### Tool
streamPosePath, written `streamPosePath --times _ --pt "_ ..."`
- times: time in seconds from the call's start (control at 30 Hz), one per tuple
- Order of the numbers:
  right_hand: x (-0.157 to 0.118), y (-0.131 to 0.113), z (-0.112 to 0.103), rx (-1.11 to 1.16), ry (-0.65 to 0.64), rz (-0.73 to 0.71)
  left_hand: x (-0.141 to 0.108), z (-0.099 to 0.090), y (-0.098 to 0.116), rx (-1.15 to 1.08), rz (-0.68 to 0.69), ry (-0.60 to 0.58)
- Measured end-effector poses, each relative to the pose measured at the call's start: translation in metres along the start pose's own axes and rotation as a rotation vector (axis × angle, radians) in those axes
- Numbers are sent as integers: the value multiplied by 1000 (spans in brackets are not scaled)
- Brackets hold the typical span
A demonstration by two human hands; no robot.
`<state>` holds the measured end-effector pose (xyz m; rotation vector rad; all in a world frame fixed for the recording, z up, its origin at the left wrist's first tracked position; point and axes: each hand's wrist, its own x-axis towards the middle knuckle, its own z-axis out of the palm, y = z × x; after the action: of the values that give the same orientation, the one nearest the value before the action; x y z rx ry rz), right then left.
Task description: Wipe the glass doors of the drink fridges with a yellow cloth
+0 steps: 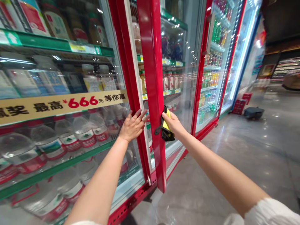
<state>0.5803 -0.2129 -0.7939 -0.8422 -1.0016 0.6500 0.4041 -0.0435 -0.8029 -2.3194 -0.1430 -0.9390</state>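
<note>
A red-framed glass cooler door [153, 78] stands partly open, edge toward me. My right hand [172, 122] is closed round a yellow and black cloth [167, 125], which presses against the door's edge. My left hand [134, 125] has its fingers spread, at the red frame [124, 56] of the neighbouring closed door to the left, and holds nothing. Behind that closed door's glass are water bottles with red labels [86, 137]. A gold strip [63, 104] with red and black print runs across the glass.
More lit drink coolers [211, 68] line up to the right. On the grey shiny floor [269, 150] farther back lie red boxes [239, 107] and a dark grey object [253, 113]. Distant shelves [286, 68] stand at the upper right.
</note>
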Motion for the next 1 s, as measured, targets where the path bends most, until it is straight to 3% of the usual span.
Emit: streamPosePath --times 0.1,0.2,0.33,0.43,0.53,0.67,0.77,0.87,1.0 --pt "-26 -28 -19 24 18 64 -1 -4 0 23 13 114" --pt "-49 -51 -37 23 94 78 11 -5 21 4 -4 258" --pt "-80 -78 -64 -55 222 64 53 -7 88 -212 184 318" --pt "-103 -97 -87 -152 329 4 86 -5 145 -390 149 394" --pt "-123 -118 -111 -368 470 -149 111 0 190 -508 137 423" --pt "-140 -156 -137 -734 752 -550 139 6 240 -624 145 472" --pt "-145 -184 -149 -1002 829 -800 160 4 275 -665 129 507" --pt "-144 -203 -159 -1191 852 -878 180 -1 308 -693 90 514" --pt "-141 -219 -188 -1159 957 -851 209 -2 347 -732 65 484"
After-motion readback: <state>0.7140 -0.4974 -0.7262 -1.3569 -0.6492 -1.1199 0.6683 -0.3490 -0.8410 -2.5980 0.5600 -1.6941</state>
